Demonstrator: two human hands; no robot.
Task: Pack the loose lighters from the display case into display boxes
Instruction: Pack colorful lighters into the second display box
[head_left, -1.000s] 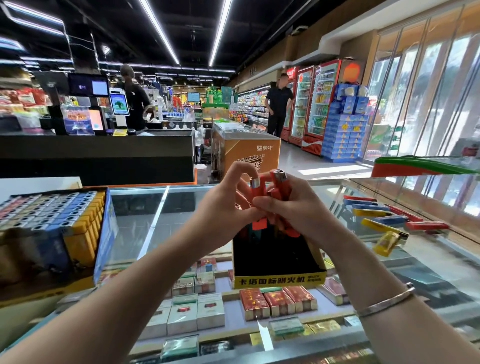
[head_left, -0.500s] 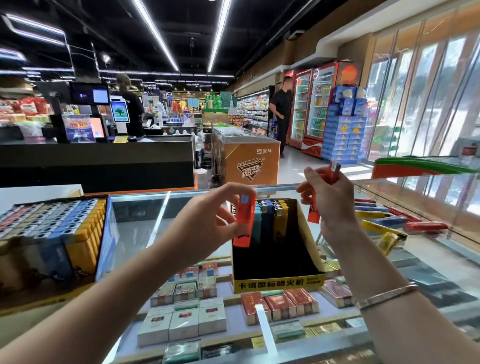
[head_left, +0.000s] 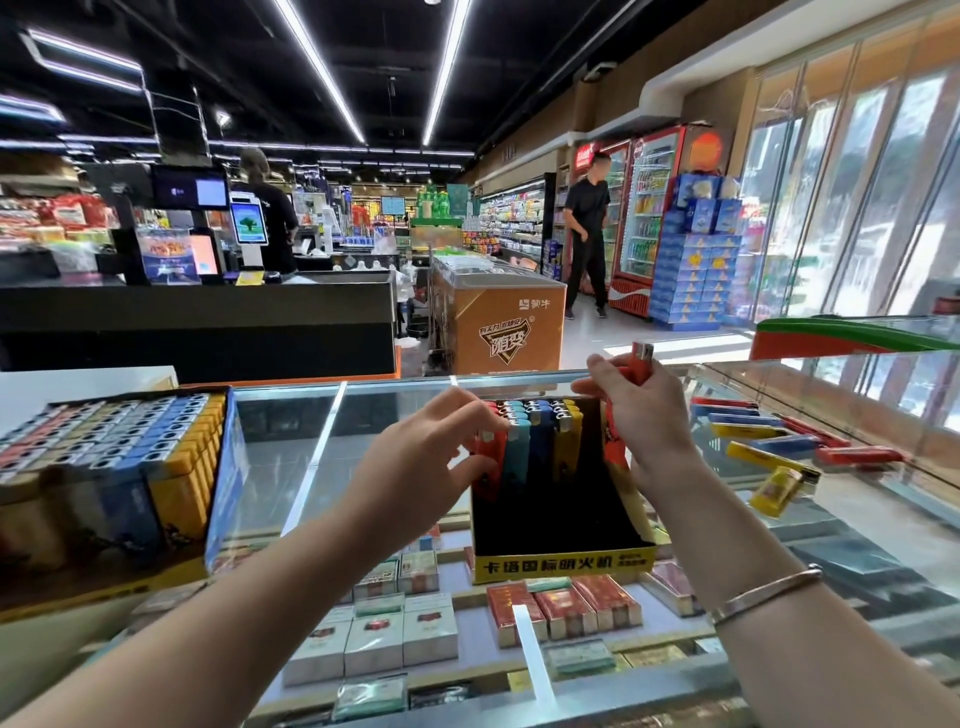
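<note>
The right hand is shown raised over the far right corner of the open display box, with an orange lighter gripped upright between curled fingers and thumb, its metal head uppermost. More orange appears below the palm; whether it is a second lighter cannot be told. The left hand is reached in from the near left, its fingers bent over the tops of the lighters standing in the box, with the fingertips at the red lighter at the left end of the far row; whether that lighter is pinched or only touched cannot be told. Beside it in the row a teal lighter, a dark blue one and a yellow lighter are seen upright, while the near part of the box is unfilled.

The step in hand is judged to be the seating of a lighter in the far row. The next move would call for the orange lighter to be lowered head-up into a free slot and kept parallel to its neighbours.

Further loose lighters are scattered on the glass desk to the right. A filled display box stands at the left.
</note>
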